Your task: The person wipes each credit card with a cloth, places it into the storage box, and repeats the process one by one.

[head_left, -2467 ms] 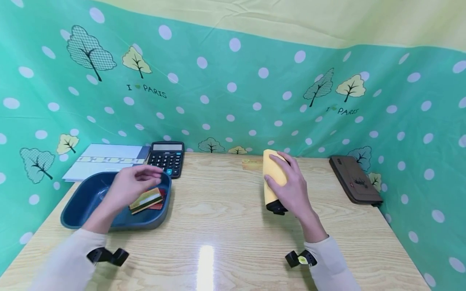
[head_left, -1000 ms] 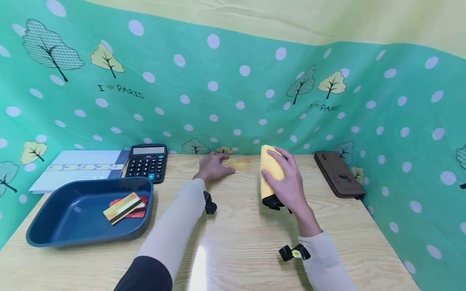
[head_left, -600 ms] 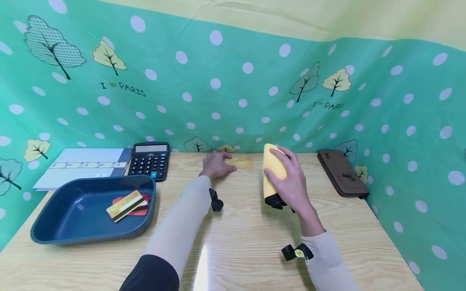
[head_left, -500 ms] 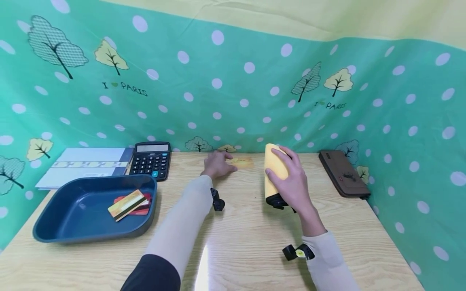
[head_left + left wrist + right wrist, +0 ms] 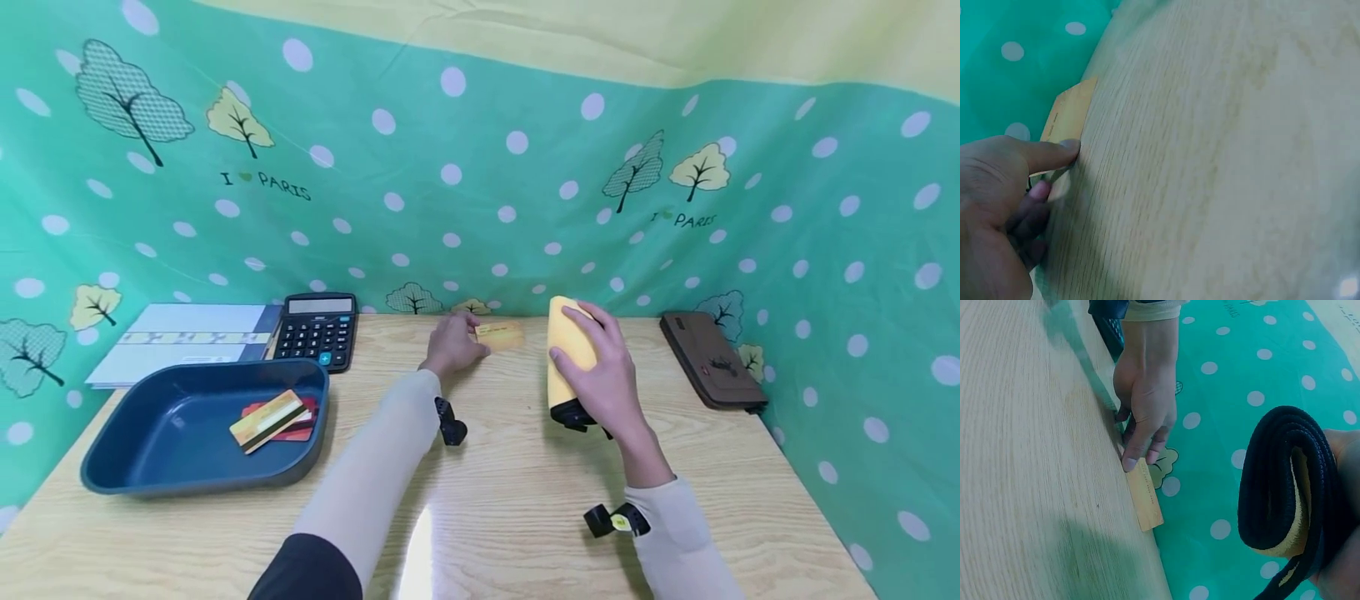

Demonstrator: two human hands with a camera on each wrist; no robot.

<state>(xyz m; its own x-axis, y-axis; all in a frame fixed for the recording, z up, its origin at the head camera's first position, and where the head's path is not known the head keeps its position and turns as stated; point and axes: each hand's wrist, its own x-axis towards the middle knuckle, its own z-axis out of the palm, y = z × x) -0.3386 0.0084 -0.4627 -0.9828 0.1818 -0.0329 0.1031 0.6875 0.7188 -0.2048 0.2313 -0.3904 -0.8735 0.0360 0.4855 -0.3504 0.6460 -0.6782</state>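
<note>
My left hand (image 5: 453,343) is at the back edge of the table, pinching the end of a yellow card (image 5: 501,334) between thumb and fingers. In the left wrist view the thumb lies on top of the card (image 5: 1067,115), with fingertips beneath its end. My right hand (image 5: 600,367) grips a folded yellow cloth (image 5: 568,354) with a black border, held upright to the right of the card. The right wrist view shows the cloth's black layered folds (image 5: 1279,481) end-on. Part of the cloth is hidden by the fingers.
At left stands a blue bin (image 5: 180,442) with a gold card (image 5: 270,421) over red cards (image 5: 303,425). Behind it are a calculator (image 5: 318,329) and white folders (image 5: 187,329). A brown zipped case (image 5: 712,360) lies at right. A patterned curtain (image 5: 420,208) borders the table.
My left hand has moved from above the blue bin rightward to the card at the back, and the card's near end now looks slightly raised. My right hand still holds the cloth.
</note>
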